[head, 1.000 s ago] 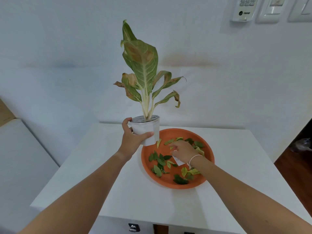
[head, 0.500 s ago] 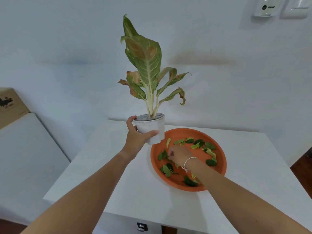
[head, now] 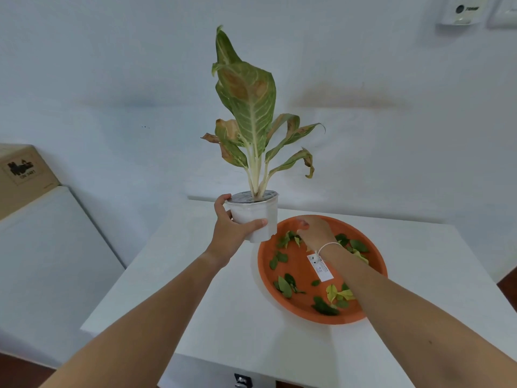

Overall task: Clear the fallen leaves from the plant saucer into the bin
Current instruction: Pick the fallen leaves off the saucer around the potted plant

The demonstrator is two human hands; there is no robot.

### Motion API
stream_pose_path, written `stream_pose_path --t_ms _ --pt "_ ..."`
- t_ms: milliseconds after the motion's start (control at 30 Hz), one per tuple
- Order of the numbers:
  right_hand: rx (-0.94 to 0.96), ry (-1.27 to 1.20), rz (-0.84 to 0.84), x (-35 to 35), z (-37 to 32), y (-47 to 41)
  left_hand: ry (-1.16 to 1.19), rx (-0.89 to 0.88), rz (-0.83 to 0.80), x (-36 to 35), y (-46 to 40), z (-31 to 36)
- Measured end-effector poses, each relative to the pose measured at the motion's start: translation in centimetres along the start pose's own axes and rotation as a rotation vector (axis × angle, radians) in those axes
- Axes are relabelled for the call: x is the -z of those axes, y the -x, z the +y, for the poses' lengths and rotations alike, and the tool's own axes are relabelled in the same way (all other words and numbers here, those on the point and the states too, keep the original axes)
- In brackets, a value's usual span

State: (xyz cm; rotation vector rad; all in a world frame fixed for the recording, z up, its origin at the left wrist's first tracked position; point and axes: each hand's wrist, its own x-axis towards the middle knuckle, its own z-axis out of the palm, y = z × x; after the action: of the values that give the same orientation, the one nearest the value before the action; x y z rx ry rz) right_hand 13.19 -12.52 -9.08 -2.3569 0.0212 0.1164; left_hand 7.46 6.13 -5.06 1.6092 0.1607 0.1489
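Observation:
A round orange saucer [head: 335, 320] lies on the white table [head: 223, 317], with several green and yellow fallen leaves [head: 285, 284] scattered in it and a white label [head: 321, 266] near its middle. My left hand [head: 232, 233] grips the white pot [head: 256, 217] of a tall plant [head: 249, 107] and holds it up just left of the saucer's far edge. My right hand [head: 316, 231] rests back-up over the far left part of the saucer with its fingers curled down among the leaves; what they hold is hidden. No bin is in view.
A low white cabinet [head: 42, 261] stands to the left with a cardboard box [head: 22, 175] on it. The white wall is close behind the table, with a control unit [head: 461, 9] mounted at the top right. Dark wooden floor [head: 506, 289] shows at the right edge.
My right hand has slid from the saucer's middle to its far left part, uncovering the white label. My left hand keeps the pot raised. The view has shifted left.

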Motion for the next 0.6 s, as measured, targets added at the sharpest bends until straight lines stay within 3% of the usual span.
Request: stream_pose_path --t_ms 600 --pt "0.026 0.193 -0.081 2.0 3.9 3.8 0.004 -0.032 -0.067 -3.2 0.7 -0.1"
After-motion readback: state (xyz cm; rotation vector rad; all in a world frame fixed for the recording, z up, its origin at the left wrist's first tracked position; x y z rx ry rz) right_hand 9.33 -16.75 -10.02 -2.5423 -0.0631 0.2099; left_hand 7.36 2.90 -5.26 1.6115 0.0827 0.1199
